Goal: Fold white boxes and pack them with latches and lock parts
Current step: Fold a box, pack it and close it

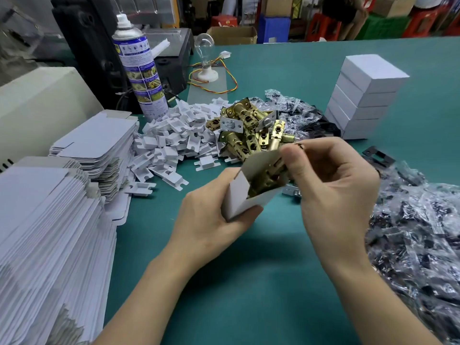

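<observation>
1. Green table (273,282) fills the view, with red stools, cartons and crates in the background beyond its far edge.
2. At the centre the left hand (206,220) grips a white box (239,195) from below. Thumb and fingers are curled round its closed lower end, and its open mouth tilts up and to the right, above the table.
3. A brass latch (267,176) lies partly inside that box, its upper end sticking out of the mouth.
4. The right hand (331,185) holds that upper end – thumb and curled fingertips pinched together on it just above the box flap.
5. Just behind the hands is a heap of loose latches (251,125), brass bodies with silver faceplates.
6. Left of the heap lies a spread of small white card inserts (171,140).
7. Along the left edge stand stacks of flat box blanks (49,232), one near the camera and another behind it.
8. Far right, closed boxes (366,95) are stacked in a neat pile, well apart from the hands.
9. Clear bags of dark parts (418,232) cover the right side, and more lie behind the latch heap – a black strike plate (378,156) sits loose at their edge.
10. A spray can (142,70) stands upright at the back left, with a light bulb (205,53) on a white base near it.
</observation>
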The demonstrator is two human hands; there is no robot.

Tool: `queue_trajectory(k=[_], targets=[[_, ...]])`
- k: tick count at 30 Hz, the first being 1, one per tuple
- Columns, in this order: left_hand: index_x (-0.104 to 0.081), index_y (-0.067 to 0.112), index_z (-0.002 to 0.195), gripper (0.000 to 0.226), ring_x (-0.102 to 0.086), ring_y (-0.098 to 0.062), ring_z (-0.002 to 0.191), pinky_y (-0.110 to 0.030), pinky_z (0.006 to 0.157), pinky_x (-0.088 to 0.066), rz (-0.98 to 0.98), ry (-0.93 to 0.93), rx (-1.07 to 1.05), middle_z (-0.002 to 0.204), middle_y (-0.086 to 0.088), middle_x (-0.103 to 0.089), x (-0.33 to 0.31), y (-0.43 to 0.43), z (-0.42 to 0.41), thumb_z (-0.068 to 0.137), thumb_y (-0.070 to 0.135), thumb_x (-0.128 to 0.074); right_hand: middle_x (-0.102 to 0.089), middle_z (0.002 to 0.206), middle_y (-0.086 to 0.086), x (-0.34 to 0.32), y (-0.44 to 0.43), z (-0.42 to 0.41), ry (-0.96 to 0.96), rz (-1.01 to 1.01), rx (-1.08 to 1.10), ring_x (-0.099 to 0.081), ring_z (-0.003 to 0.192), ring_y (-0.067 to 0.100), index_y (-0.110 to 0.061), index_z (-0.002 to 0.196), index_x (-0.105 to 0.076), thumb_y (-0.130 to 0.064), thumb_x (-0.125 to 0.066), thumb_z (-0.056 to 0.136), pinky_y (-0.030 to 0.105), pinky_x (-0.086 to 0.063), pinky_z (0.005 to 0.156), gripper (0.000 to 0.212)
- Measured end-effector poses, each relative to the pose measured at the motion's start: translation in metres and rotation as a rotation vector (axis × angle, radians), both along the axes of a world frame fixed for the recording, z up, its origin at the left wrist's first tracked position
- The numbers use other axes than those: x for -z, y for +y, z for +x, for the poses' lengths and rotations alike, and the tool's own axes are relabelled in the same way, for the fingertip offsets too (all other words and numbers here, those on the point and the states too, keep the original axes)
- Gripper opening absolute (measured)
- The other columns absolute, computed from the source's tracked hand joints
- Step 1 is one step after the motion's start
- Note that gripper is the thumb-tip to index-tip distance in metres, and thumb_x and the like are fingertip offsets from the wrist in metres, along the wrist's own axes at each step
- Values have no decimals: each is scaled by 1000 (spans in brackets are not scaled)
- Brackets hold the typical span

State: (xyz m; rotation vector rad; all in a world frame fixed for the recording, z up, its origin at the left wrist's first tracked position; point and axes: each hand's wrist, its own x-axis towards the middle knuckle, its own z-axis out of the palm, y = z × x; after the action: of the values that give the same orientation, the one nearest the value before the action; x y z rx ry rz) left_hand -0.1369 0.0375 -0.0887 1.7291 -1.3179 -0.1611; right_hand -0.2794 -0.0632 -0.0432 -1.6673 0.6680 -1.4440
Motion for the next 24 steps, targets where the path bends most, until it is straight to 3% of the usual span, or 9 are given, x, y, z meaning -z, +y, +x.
queue_trajectory(k=[3,9,17,20,24], targets=[[-54,44,118,41,-63,-19,83,-41,72,-57,-1,62,28,95,13,-69,2,0,0,84,40,-77,-69,79,-11,2,1,1,139,-138,55,-64,76,15,-22,84,-73,-47,-78,86,24,-46,70,25],[-66,32,119,36,-68,-17,88,-37,74,-58,-30,239,55,98,11,-73,0,1,5,85,25,-78,-58,87,-6,12,-5,6,369,-295,137,-53,93,20,-19,82,-74,-51,-79,83,35,-46,84,33],[-65,35,122,42,-71,-16,101,-43,90,-59,-18,346,23,106,12,-74,2,0,10,83,26,-79,-57,97,-6,9,-19,2,297,-242,165,-58,95,21,-19,96,-70,-31,-66,98,34,-48,84,13],[-65,35,122,44,-71,-12,101,-37,90,-59,-12,346,21,108,15,-74,2,1,11,81,26,-80,-59,99,-4,13,-48,-11,540,-171,263,-54,105,22,-23,98,-72,-30,-67,97,28,-40,87,9],[-65,33,123,45,-71,-13,102,-35,89,-59,-12,343,33,109,14,-75,2,2,11,81,26,-80,-65,95,-3,21,-65,-21,858,-107,244,-55,107,25,-25,98,-75,-23,-70,93,42,-47,92,7]])
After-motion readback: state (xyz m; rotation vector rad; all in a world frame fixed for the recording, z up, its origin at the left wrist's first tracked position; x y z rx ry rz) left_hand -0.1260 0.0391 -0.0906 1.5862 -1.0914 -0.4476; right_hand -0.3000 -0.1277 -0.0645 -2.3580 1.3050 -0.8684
